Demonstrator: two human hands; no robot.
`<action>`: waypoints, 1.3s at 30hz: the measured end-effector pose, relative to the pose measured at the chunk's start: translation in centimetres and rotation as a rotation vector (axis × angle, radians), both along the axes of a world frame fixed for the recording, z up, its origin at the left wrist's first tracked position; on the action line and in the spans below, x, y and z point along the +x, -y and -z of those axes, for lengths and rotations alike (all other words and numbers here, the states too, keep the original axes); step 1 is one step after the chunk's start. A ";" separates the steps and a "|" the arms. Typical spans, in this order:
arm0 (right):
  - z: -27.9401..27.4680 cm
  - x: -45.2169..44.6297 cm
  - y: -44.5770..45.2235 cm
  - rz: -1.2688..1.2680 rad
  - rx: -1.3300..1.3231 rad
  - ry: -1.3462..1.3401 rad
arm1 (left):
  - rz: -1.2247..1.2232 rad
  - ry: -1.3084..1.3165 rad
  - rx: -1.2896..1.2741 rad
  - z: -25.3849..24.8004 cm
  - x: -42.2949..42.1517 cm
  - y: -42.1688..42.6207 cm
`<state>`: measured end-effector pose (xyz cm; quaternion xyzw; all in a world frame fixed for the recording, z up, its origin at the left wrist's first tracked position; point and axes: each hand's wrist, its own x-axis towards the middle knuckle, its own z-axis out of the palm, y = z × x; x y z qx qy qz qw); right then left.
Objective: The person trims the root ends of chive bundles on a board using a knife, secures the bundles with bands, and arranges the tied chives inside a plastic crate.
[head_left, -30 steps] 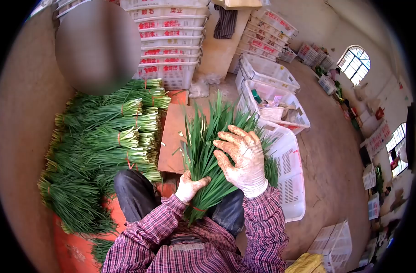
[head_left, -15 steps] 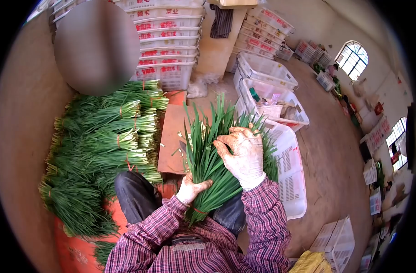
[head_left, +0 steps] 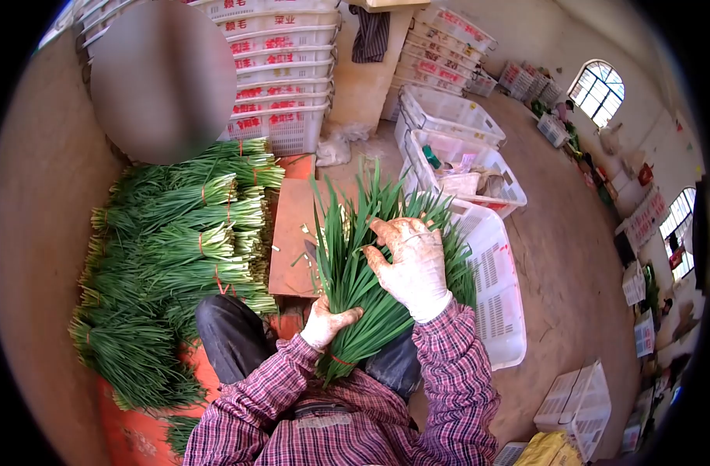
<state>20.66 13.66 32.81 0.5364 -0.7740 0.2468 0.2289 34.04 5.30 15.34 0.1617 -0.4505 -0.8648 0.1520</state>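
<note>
A loose bunch of garlic chives lies slanted over my lap, with a red band around its lower part. My left hand, in a pale soiled glove, is closed around the bunch from the left side. My right hand, gloved the same way, is over the upper leaves with its fingers curled in among them; some fingertips are hidden by leaves. Behind the bunch is a reddish-brown board with pale cut bits and part of a grey blade.
Banded chive bundles are piled at my left on a red sheet. White crates stand close at my right, one holding odds and ends. Tall crate stacks rise behind. A yellow sack lies at lower right.
My right hand has shifted slightly left, and its curled fingers have moved toward the thumb side. My left hand keeps its hold on the chives. The view has turned slightly.
</note>
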 end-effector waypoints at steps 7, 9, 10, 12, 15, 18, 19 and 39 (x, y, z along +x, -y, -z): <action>0.1 -0.5 -0.2 -0.006 0.037 0.087 | -0.008 -0.012 0.021 -0.8 -0.1 -0.4; 0.1 -0.6 -0.2 0.000 0.054 0.095 | -0.007 -0.005 0.017 -0.8 -0.1 -0.4; 0.1 -0.6 -0.3 0.006 0.071 0.104 | -0.006 0.002 0.013 -0.8 -0.1 -0.4; 0.1 -0.7 -0.4 0.000 0.088 0.115 | -0.001 -0.003 0.022 -0.5 -0.1 -0.4; 0.6 -1.0 -0.4 -0.011 0.055 0.168 | -0.001 -0.001 0.031 0.2 -0.1 -0.2; 0.4 -1.3 -0.4 -0.075 -0.263 0.634 | -0.018 0.004 0.011 1.6 -0.1 0.4; -0.1 -1.5 -0.6 -0.097 -0.373 0.806 | -0.031 0.005 -0.010 1.6 0.0 0.5; 13.1 3.5 -8.7 -0.060 0.288 1.193 | -0.353 -0.015 0.728 4.0 -2.4 5.4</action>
